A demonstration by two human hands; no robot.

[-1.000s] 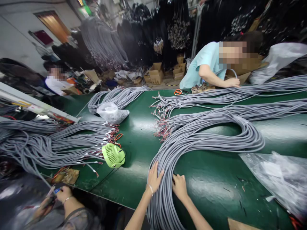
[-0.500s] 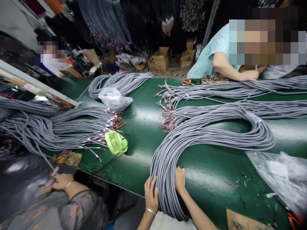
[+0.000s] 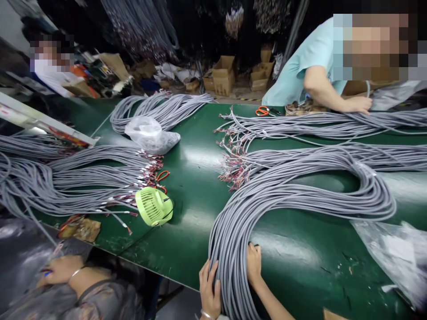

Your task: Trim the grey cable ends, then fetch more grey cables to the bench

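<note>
A thick bundle of grey cables [image 3: 230,240] curves over the green table [image 3: 193,209] and hangs off its near edge. My left hand [image 3: 209,290] presses flat against the bundle's left side, fingers stretched out. My right hand [image 3: 254,265] lies against the bundle's right side, fingers curled onto the cables. The bundle's far ends carry red and white wire tips [image 3: 235,171].
A green hand fan [image 3: 154,206] and orange scissors [image 3: 162,176] lie left of the bundle, beside another grey cable pile [image 3: 76,182]. A plastic bag [image 3: 150,133] sits further back, another plastic bag [image 3: 396,253] at right. A person in a light blue shirt [image 3: 300,62] handles cables across the table. Another person's hand [image 3: 62,270] is at lower left.
Both my hands have slid back along the bundle toward the table's near edge. The view has dipped and shifted right.
</note>
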